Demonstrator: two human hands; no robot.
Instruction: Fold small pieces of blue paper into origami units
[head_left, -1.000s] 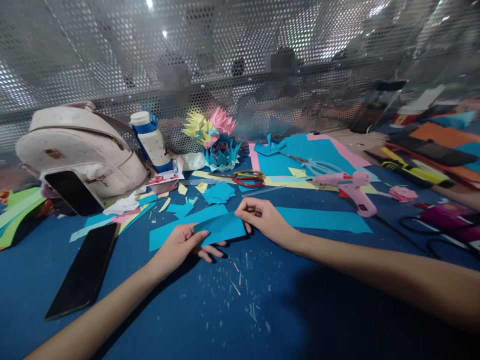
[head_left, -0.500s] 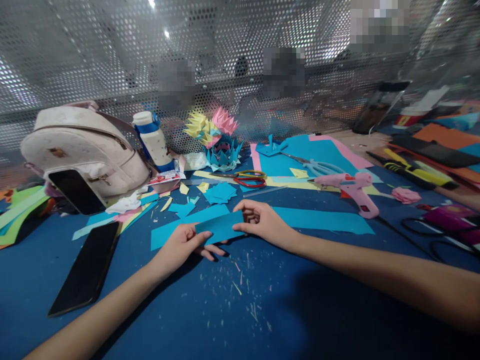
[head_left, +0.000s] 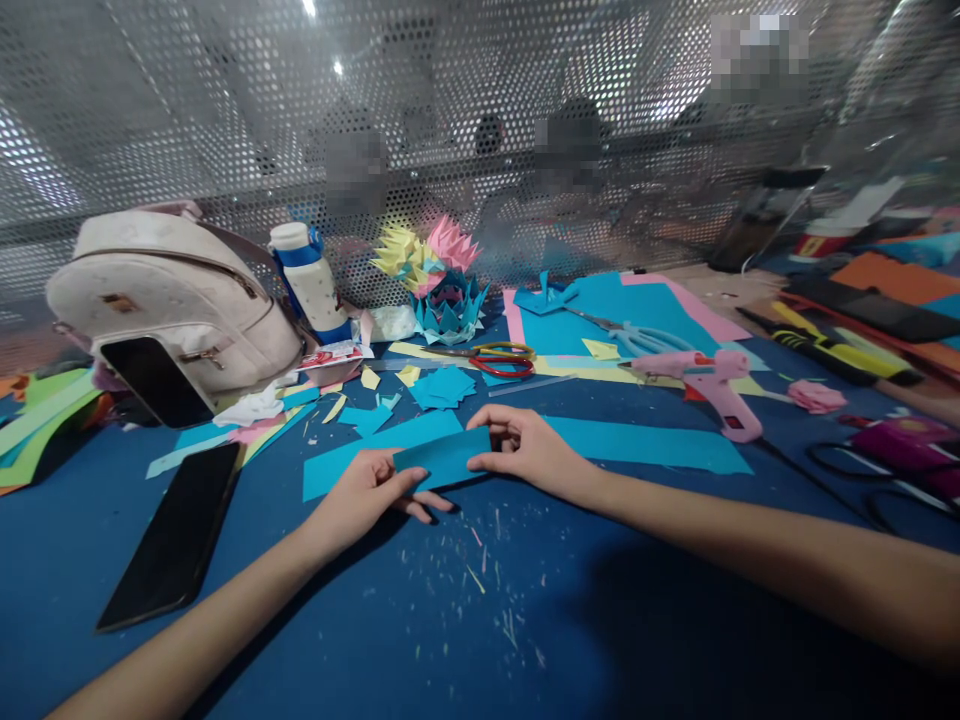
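Between my two hands a small blue paper rectangle (head_left: 444, 460) is held up, tilted toward me. My left hand (head_left: 381, 488) pinches its left end, thumb in front, with other fingers stretched out below. At its right end, my right hand (head_left: 517, 446) grips it between thumb and curled fingers. Long blue paper strips lie on the table behind: one to the left (head_left: 330, 474) and one to the right (head_left: 652, 444). Just beyond is a pile of blue paper pieces (head_left: 444, 387). Scissors with red and yellow handles (head_left: 504, 358) lie behind that pile.
A pink glue gun (head_left: 712, 385) and its cord lie right, near light-blue scissors (head_left: 652, 338). Yellow, pink and blue paper flowers (head_left: 450, 305) stand at the back. Left are a backpack (head_left: 165, 290), a bottle (head_left: 309, 285) and a black phone (head_left: 176, 540). Paper scraps dot the blue table (head_left: 420, 640).
The view has shifted very slightly. Both hands keep hold of the blue paper rectangle in nearly the same place, with its top edge a little lower.
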